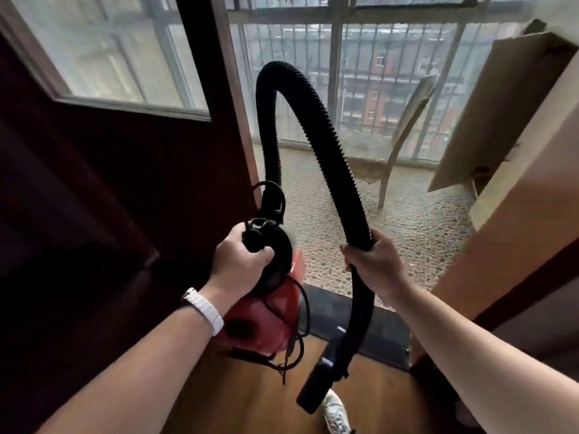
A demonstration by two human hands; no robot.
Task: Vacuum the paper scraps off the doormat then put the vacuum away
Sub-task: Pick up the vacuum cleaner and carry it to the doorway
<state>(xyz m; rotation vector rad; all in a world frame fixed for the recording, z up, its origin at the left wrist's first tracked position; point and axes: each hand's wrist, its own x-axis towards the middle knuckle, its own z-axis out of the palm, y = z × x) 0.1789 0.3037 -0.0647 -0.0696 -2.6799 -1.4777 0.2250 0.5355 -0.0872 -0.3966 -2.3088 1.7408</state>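
Door (131,189): dark wood with a glass pane in its upper part. It stands left of the left-hand grip, and its open edge is just beside that grip.

Left hand (241,261): fingers curled tight round the black handle (261,236) of the vacuum, a full carrying grip. There is a white wristband (205,310) on the wrist.

Vacuum (260,321): the red body hangs directly below the left grip, over the wooden floor (244,399). A thin black cord (308,311) loops loosely below and to the right of the body.

Hose (313,120): black and ribbed. It rises from just above the left grip, arches high between the two hands and comes down into the right grip.

Right hand (372,264): fingers and thumb wrapped round the hose in a firm hold. It is about level with the left hand and apart from it.

Below the right grip the hose runs on into a rigid tube and nozzle (316,383). The tip slants down and leftward, near a pale shoe (335,411). Whether the tip touches the floor cannot be told.

A dark threshold strip (388,335) lies under the right grip, with a pebbled floor (407,233) past it.

Beyond both grips a pale chair (404,130) stands before a barred window (313,36).

Right of the right grip, well apart, is a cardboard box (517,114) with one flap hanging open.
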